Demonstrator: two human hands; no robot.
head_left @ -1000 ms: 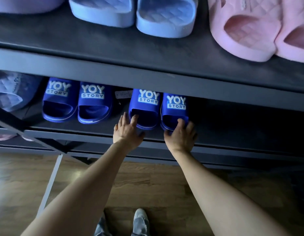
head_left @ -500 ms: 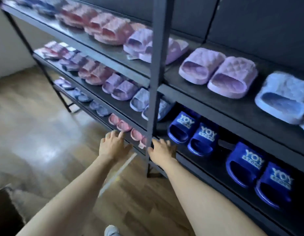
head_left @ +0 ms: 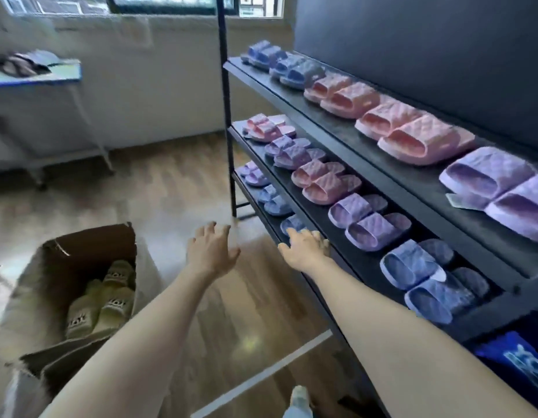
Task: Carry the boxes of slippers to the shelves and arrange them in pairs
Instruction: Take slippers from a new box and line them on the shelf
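Left hand [head_left: 211, 251], grip wide, holds nothing; right hand [head_left: 305, 251], grip relaxed, touches the black metal shelf [head_left: 362, 263]. The brown cardboard box [head_left: 89, 245] of olive slippers [head_left: 101, 300], at eight o'clock, may buckle if lifted by its flaps.

From here the black shelves [head_left: 427, 184] show pink quilted slippers [head_left: 412, 140], lilac quilted slippers [head_left: 484, 179] and blue quilted slippers [head_left: 412, 267], with a royal-blue slipper [head_left: 515, 360] lettered in white low at the right. The brown cardboard box [head_left: 89, 242] holds olive-green slippers [head_left: 110, 300] with a pale lettered patch on each strap. The floor [head_left: 171, 191] is mid-brown wood grain.
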